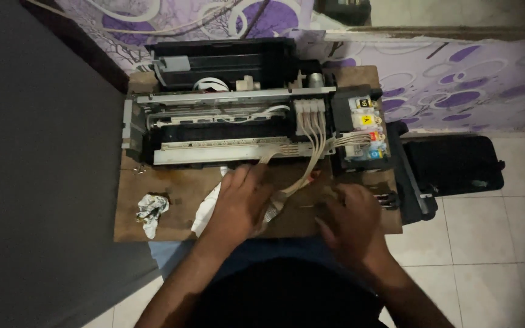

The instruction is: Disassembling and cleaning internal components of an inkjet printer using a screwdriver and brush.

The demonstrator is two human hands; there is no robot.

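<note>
I see a wooden board (177,188) lying on a tiled floor (487,231), with a stripped printer chassis (226,130) sitting across its far half. The chassis's long axis runs left to right in my view. At its right end sits one ink cartridge block (366,130) with coloured labels; I count four pale tubes (314,140) running from the top of the chassis down and over to it. A bundle of flat ribbon cable (293,185) trails from the chassis front toward me, slanting down to the left, and ends between the two hands.

My left hand (238,203) lies flat on the board with fingers spread, resting on a white cloth (205,209) and touching the lower end of the ribbon cable. My right hand (350,222) is curled, knuckles up, on the board's right edge; I cannot tell whether it pinches anything.

One crumpled paper wad (152,209) lies on the board's left side, well apart from both hands. One black printer cover (451,167) lies on the floor just right of the board. A purple patterned cloth (457,79) lies behind everything.
</note>
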